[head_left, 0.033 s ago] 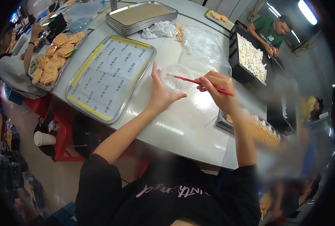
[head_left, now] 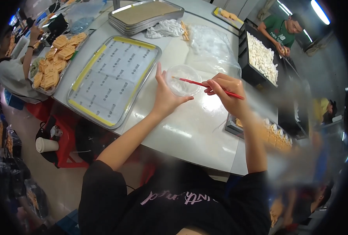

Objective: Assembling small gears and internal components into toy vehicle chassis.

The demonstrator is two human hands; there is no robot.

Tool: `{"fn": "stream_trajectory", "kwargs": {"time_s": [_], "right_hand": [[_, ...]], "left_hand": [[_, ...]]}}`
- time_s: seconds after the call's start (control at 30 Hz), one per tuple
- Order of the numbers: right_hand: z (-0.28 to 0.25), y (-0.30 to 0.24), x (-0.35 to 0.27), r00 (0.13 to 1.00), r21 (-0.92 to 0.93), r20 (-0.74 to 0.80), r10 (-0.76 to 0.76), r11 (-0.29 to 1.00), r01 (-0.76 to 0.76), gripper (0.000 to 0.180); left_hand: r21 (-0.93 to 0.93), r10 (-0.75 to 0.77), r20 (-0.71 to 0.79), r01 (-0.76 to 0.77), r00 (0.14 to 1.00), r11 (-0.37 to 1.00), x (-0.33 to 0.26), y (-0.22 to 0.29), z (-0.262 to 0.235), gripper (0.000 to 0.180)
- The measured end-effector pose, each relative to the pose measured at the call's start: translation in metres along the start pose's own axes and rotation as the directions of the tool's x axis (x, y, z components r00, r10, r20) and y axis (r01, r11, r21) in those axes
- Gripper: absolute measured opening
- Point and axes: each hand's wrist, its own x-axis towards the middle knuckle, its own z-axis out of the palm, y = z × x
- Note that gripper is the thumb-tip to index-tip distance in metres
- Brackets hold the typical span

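Note:
A clear round plastic tub (head_left: 185, 89) is over the white table, held along its left and near side. My left hand (head_left: 167, 96) curves round it, forefinger pointing up and thumb stretched along the near rim. In my right hand (head_left: 228, 91) is a slim red paintbrush (head_left: 199, 83), gripped between thumb and fingers. Its pale tip is over the opening of the tub, at the left part. What the tub contains looks clear or whitish and I cannot make it out. Left of the tub lies a metal tray (head_left: 115, 78) lined with printed paper and yellow edging strips.
Stacked metal trays (head_left: 142, 19), a white cloth (head_left: 165, 29) and a clear plastic bag (head_left: 213, 47) lie at the back. Orange pieces fill a tray (head_left: 50, 70) at left. Black bins (head_left: 247, 64) with white pieces stand at right, where a co-worker (head_left: 281, 33) sits. Another tray (head_left: 232, 126) is beside my right forearm.

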Motion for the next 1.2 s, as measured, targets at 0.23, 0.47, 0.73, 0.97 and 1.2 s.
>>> {"fn": "stream_trajectory", "kwargs": {"time_s": [0.23, 0.47, 0.73, 0.97, 1.2], "right_hand": [[-0.033, -0.001, -0.020, 0.994, -0.112, 0.087, 0.061, 0.992, -0.051, 0.022], [-0.023, 0.001, -0.070, 0.954, 0.158, -0.245, 0.174, 0.978, -0.138, 0.021], [-0.035, -0.009, -0.131, 0.979, 0.074, -0.194, 0.062, 0.996, -0.048, 0.012], [-0.042, -0.008, -0.139, 0.994, -0.163, -0.089, 0.059, 0.984, -0.073, 0.014], [-0.047, -0.010, -0.152, 0.991, 0.010, -0.014, 0.132, 0.991, -0.132, 0.031]], "left_hand": [[-0.012, 0.041, 0.133, -0.040, 0.990, 0.999, 0.000, 0.005, 0.010, 0.138], [-0.071, 0.121, 0.262, -0.106, 0.958, 0.992, -0.014, 0.009, 0.021, 0.138], [-0.038, 0.381, 0.367, -0.395, 0.849, 0.918, -0.027, 0.008, 0.020, 0.134], [0.071, 0.559, 0.397, -0.632, 0.728, 0.772, -0.033, 0.007, 0.028, 0.129], [0.031, 0.610, 0.399, -0.675, 0.685, 0.738, -0.039, 0.010, 0.041, 0.130]]}}
